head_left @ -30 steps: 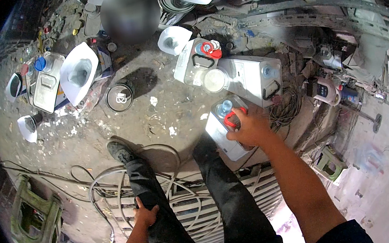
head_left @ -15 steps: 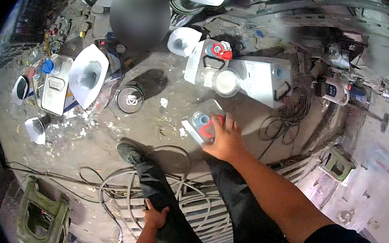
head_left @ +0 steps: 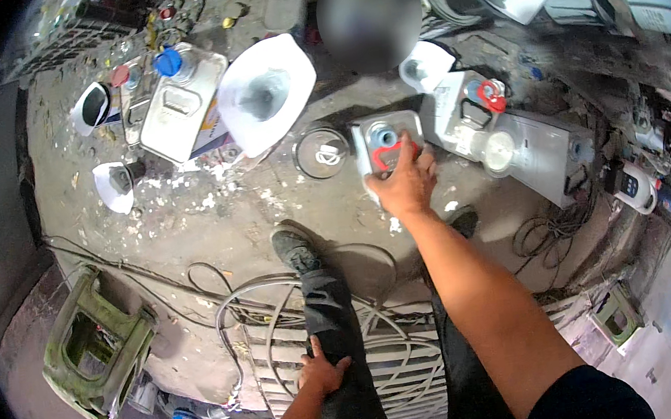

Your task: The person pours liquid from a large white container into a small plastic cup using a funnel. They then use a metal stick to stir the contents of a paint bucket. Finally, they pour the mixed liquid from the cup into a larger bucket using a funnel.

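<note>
My right hand [head_left: 407, 187] is closed on the red handle of a rectangular metal can [head_left: 366, 154]. The can has a grey-blue spout [head_left: 383, 137] on its top, and my fingers hide part of the handle. Just left of it stands an open round tin [head_left: 311, 162] with a small white looped piece in it. My left hand [head_left: 323, 374] rests on my left thigh, fingers apart, holding nothing.
Right of the can stand another metal can [head_left: 450, 101] with a red cap piece, a cup [head_left: 500, 151] and a long box-shaped can [head_left: 547, 156]. Paper funnels [head_left: 265, 96] and a blue-capped can [head_left: 182, 102] are at left. Hoses [head_left: 236, 294] coil around my feet.
My right hand has carried the metal can away from me and leftward, closer to the round tin. The whole view has shifted. My left hand stays on my thigh.
</note>
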Demonstrator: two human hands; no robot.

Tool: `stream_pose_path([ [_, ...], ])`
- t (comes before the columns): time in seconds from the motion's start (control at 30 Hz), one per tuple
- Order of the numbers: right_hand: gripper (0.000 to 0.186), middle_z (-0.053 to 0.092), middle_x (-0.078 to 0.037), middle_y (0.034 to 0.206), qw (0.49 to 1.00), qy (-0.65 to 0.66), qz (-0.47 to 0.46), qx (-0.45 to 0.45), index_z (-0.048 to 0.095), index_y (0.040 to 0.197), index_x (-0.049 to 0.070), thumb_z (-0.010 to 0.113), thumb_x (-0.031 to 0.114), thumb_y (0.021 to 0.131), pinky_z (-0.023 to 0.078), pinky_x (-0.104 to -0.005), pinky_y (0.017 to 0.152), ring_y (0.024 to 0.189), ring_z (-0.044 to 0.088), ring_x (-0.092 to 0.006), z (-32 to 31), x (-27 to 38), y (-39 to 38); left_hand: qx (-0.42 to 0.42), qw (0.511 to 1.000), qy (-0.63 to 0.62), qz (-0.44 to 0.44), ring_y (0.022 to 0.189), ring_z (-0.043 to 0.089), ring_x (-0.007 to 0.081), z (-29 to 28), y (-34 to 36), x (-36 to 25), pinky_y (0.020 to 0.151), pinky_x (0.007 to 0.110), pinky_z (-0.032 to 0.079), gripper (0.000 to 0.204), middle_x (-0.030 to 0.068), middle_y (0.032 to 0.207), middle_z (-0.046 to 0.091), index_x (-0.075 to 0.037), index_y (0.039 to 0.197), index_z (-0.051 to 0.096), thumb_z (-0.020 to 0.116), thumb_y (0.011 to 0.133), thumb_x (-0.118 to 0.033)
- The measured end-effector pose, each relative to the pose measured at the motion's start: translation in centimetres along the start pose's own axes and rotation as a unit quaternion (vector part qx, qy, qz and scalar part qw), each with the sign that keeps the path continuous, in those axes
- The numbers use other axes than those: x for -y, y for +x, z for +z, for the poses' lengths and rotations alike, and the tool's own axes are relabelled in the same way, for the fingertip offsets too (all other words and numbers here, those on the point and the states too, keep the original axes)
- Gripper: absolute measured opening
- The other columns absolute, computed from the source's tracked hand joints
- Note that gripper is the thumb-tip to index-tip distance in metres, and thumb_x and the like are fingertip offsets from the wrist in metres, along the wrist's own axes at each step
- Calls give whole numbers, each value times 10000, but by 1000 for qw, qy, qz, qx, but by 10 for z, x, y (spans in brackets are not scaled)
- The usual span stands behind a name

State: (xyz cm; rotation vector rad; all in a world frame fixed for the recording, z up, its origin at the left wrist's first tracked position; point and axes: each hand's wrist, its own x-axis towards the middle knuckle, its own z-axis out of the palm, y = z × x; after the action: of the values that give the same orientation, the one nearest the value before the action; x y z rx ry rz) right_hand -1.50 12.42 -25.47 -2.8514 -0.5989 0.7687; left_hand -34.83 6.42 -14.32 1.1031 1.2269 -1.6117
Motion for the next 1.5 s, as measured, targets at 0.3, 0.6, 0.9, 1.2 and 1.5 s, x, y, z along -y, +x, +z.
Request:
stream_pose_path([
  [0.3, 1042, 227, -325, 1414, 999, 4, 43, 17, 195, 1461, 146, 791, 419, 651, 289, -567, 1038, 1303, 275, -485, 14, 17, 19, -28, 994, -73, 70, 1239, 434, 447, -26, 15, 25, 1004, 483, 400, 933, 294, 1422, 319, -175, 1495, 181, 628, 785, -583],
  [0.6, 947, 249, -314, 1438, 997, 21, -58, 47, 180, 1461, 55, 743, 273, 731, 238, -529, 1089, 1322, 283, -461, 12, -25, -37, -680, 637, -77, 356, 1234, 363, 458, -300, -1, -32, 1030, 520, 313, 861, 292, 1346, 358, -45, 1426, 268, 753, 739, -232],
  [0.9, 836, 318, -300, 1391, 992, 63, -30, 105, 226, 1434, 9, 691, 157, 756, 284, -520, 1061, 1278, 324, -457, -5, -67, -162, -601, 755, 111, 237, 1294, 347, 391, -423, -49, -93, 1071, 472, 300, 1179, 224, 1419, 301, -97, 1486, 117, 804, 596, -455],
  [1.2, 793, 318, -265, 1405, 970, 72, -109, 206, 280, 1430, 54, 688, 183, 762, 307, -499, 1062, 1255, 363, -454, -38, -45, -200, -571, 796, -152, 130, 1217, 395, 446, -290, -73, -15, 1035, 456, 346, 1171, 335, 1289, 357, 42, 1444, 101, 787, 639, -458],
  [1.5, 788, 342, -213, 1390, 871, 212, -438, 72, 298, 1418, 188, 701, 344, 759, 301, -558, 1049, 1282, 365, -395, -79, 7, -254, -22, 695, -707, 129, 889, 624, 235, -101, -109, -6, 694, 370, 537, 522, 118, 1079, 603, -50, 1270, 460, 621, 869, -344],
])
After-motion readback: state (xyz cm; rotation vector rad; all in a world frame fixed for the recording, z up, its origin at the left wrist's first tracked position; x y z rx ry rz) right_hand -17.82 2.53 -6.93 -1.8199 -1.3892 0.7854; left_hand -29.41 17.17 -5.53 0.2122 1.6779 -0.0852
